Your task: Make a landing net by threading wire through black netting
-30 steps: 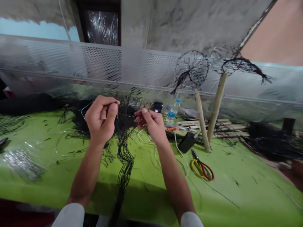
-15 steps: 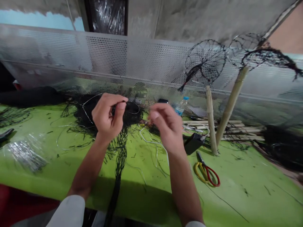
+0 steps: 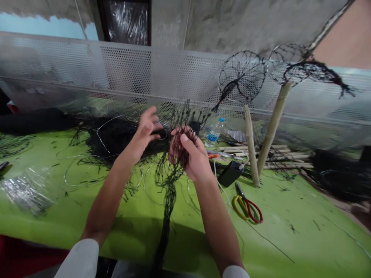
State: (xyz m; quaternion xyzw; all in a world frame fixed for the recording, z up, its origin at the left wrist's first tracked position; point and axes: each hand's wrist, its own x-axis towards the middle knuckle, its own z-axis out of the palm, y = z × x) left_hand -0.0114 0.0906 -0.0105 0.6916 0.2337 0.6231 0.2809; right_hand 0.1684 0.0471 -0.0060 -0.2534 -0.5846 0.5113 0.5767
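Black netting (image 3: 170,189) hangs from my right hand (image 3: 195,154), whose thumb presses its gathered upper end against the fingers. Loose knotted strands stick up above that hand, and the rest of the net runs down over the front edge of the green table. My left hand (image 3: 147,129) is raised to the left of the net, fingers spread and holding nothing. Behind my left hand lies a dark heap of netting (image 3: 113,135) with a thin wire loop on it.
Scissors (image 3: 247,208) with yellow and red handles lie right on the green table (image 3: 290,231). Beyond are a black box (image 3: 231,173), a water bottle (image 3: 213,135), upright bamboo posts (image 3: 274,127) and hoop nets (image 3: 243,75). Silver wires (image 3: 27,193) lie left.
The net's upper end has come up into my right hand, which has closed on it. My left hand has opened and moved right. The view has shifted slightly.
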